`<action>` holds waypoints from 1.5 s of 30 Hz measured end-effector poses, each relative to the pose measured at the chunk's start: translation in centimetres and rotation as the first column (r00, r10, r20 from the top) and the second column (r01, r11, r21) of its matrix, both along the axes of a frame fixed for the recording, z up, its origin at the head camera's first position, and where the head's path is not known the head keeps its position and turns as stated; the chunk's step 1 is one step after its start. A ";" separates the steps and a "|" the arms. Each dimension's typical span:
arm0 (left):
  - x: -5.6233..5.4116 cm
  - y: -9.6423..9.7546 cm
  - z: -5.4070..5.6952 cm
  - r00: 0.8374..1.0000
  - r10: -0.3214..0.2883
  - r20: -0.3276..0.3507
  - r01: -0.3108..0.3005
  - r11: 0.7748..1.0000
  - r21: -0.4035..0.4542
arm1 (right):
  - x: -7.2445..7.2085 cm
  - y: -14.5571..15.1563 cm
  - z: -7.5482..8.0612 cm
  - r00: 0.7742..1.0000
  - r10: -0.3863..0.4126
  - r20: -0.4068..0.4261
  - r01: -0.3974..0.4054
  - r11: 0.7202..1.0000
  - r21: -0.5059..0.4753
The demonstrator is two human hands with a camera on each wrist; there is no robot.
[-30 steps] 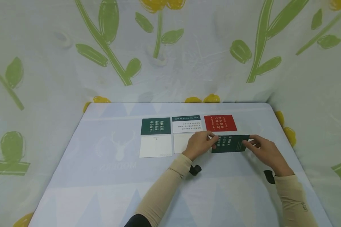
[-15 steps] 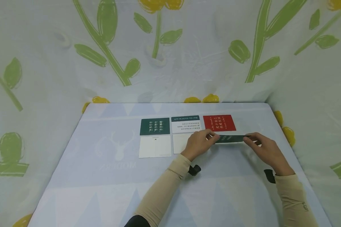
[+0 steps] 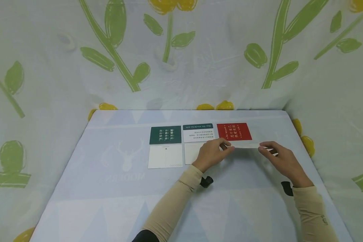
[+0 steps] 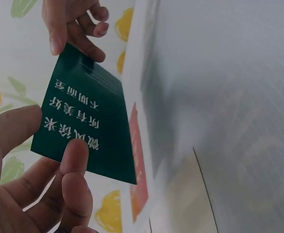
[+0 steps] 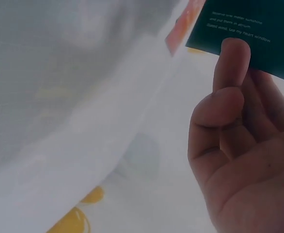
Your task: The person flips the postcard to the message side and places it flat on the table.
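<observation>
Between my two hands, a postcard (image 3: pixel 245 145) is held above the table. Its pale side shows in the head view; both wrist views show its dark green face (image 4: pixel 88 114) with white printed characters. My left hand (image 3: pixel 212 153) pinches one end between thumb and fingers. At the other end, the thumb and fingers of my right hand (image 3: pixel 279 162) grip the card, and small English text is visible near that thumb in the right wrist view. Just beyond it lies a red card (image 3: pixel 234 131) with white lettering.
On the white and pale blue tabletop (image 3: pixel 109 208) lie a green card (image 3: pixel 165 135), a white card (image 3: pixel 165 156), and a white card with a green band (image 3: pixel 198 133). My left hand partly covers another white card (image 3: pixel 193 153). Flower-patterned cloth (image 3: pixel 199 74) surrounds the table.
The held card has tilted: its green face showed in the head view earlier, then narrowed, and now the pale side shows. Both hands have stayed nearly in place, still pinching it.
</observation>
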State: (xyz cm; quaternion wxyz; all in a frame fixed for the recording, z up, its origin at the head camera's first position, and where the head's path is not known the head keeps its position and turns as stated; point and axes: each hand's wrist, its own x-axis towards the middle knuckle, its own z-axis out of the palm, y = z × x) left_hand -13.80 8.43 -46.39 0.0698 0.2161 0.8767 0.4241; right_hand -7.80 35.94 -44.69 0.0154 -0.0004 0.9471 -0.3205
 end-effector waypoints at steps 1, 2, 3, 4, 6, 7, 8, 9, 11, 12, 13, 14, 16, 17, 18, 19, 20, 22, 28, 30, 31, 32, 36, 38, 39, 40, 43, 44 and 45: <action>0.0 0.0 0.0 1.000 0.000 -0.006 0.000 1.000 -0.009 | 0.0 0.0 -0.1 1.000 0.005 0.000 -0.005 1.000 -0.004; 0.0 0.1 0.0 1.000 -0.001 -0.014 0.000 1.000 -0.023 | 0.0 0.1 -0.3 1.000 0.010 0.003 -0.010 1.000 -0.005; 0.0 0.1 -0.1 1.000 -0.002 -0.023 0.002 0.999 -0.036 | 0.0 0.1 -0.4 1.000 0.015 0.008 -0.015 1.000 -0.005; 0.0 0.1 -0.1 0.999 -0.005 -0.033 0.003 0.999 -0.046 | 0.0 0.1 -0.5 1.000 0.021 0.010 -0.021 1.000 -0.004; 0.0 0.2 -0.1 0.999 -0.010 -0.053 0.007 0.998 -0.069 | 0.0 0.3 -0.7 0.999 0.031 0.014 -0.031 1.000 -0.001; 0.1 0.2 -0.2 0.998 -0.015 -0.062 0.010 0.997 -0.080 | 0.0 0.3 -0.7 0.999 0.034 0.012 -0.034 0.999 0.000; 0.1 0.2 -0.2 0.997 -0.019 -0.070 0.013 0.996 -0.092 | 0.0 0.4 -0.8 0.999 0.037 0.008 -0.037 0.999 0.003; 0.1 0.3 -0.2 0.997 -0.024 -0.074 0.017 0.995 -0.100 | 0.1 0.5 -0.9 0.999 0.038 0.002 -0.038 0.999 0.004; 0.1 0.4 -0.3 0.996 -0.032 -0.084 0.021 0.992 -0.125 | 0.1 0.6 -1.0 0.999 0.043 -0.010 -0.043 0.999 0.006; 0.1 0.4 -0.3 0.995 -0.035 -0.092 0.022 0.990 -0.142 | 0.2 0.7 -1.0 0.999 0.046 -0.016 -0.046 0.999 0.006; 0.1 0.5 -0.4 0.994 -0.039 -0.099 0.023 0.987 -0.160 | 0.2 0.7 -1.1 0.999 0.050 -0.021 -0.050 0.999 0.006; 0.1 0.5 -0.5 0.994 -0.044 -0.105 0.024 0.983 -0.180 | 0.2 0.7 -1.1 0.998 0.054 -0.025 -0.054 0.999 0.004; 0.2 0.6 -0.6 0.992 -0.056 -0.116 0.028 0.974 -0.224 | 0.3 0.7 -1.3 0.998 0.060 -0.032 -0.060 0.998 0.008; 0.2 0.7 -0.6 0.991 -0.061 -0.118 0.030 0.970 -0.243 | 0.3 0.7 -1.3 0.997 0.064 -0.035 -0.064 0.998 0.008; 0.3 0.7 -0.6 0.990 -0.068 -0.122 0.034 0.964 -0.263 | 0.4 0.7 -1.4 0.997 0.065 -0.037 -0.065 0.998 0.009; 0.3 0.8 -0.6 0.990 -0.075 -0.124 0.038 0.959 -0.279 | 0.4 0.7 -1.4 0.997 0.066 -0.040 -0.066 0.998 0.010; 0.4 0.8 -0.7 0.989 -0.082 -0.126 0.041 0.954 -0.296 | 0.4 0.7 -1.5 0.997 0.068 -0.042 -0.067 0.998 0.012; 0.5 0.9 -0.6 0.987 -0.095 -0.133 0.048 0.946 -0.321 | 0.5 0.7 -1.5 0.997 0.071 -0.040 -0.070 0.997 0.018; 0.7 1.1 -0.6 0.978 -0.132 -0.164 0.062 0.925 -0.375 | 0.6 0.7 -1.3 0.996 0.085 -0.014 -0.085 0.996 0.018; 0.7 1.1 -0.7 0.977 -0.138 -0.164 0.068 0.924 -0.375 | 0.6 0.7 -1.4 0.996 0.086 0.003 -0.086 0.996 0.016; 0.8 1.0 -0.7 0.977 -0.140 -0.160 0.072 0.925 -0.372 | 0.6 0.7 -1.4 0.996 0.084 0.016 -0.085 0.996 0.014; 0.8 1.0 -0.8 0.977 -0.142 -0.157 0.075 0.925 -0.371 | 0.6 0.7 -1.5 0.996 0.085 0.029 -0.086 0.996 0.015; 0.9 0.9 -0.9 0.977 -0.152 -0.152 0.085 0.922 -0.377 | 0.6 0.7 -1.9 0.993 0.097 0.070 -0.100 0.995 0.028; 0.9 0.9 -0.9 0.976 -0.156 -0.150 0.087 0.919 -0.384 | 0.5 0.7 -2.0 0.991 0.108 0.082 -0.112 0.993 0.040; 1.0 0.9 -0.8 0.976 -0.157 -0.149 0.088 0.918 -0.387 | 0.5 0.7 -2.1 0.990 0.111 0.088 -0.115 0.992 0.044; 1.0 0.9 -0.8 0.977 -0.158 -0.145 0.090 0.917 -0.389 | 0.5 0.7 -2.2 0.989 0.113 0.094 -0.118 0.992 0.050; 1.0 1.1 -1.0 0.978 -0.159 -0.131 0.095 0.912 -0.399 | 0.4 0.8 -2.3 0.987 0.112 0.111 -0.119 0.991 0.064; 1.0 1.1 -1.1 0.979 -0.158 -0.128 0.095 0.910 -0.403 | 0.3 0.8 -2.4 0.987 0.110 0.118 -0.118 0.991 0.070; 0.9 1.2 -1.2 0.980 -0.158 -0.124 0.095 0.909 -0.406 | 0.3 0.7 -2.4 0.986 0.107 0.124 -0.117 0.990 0.074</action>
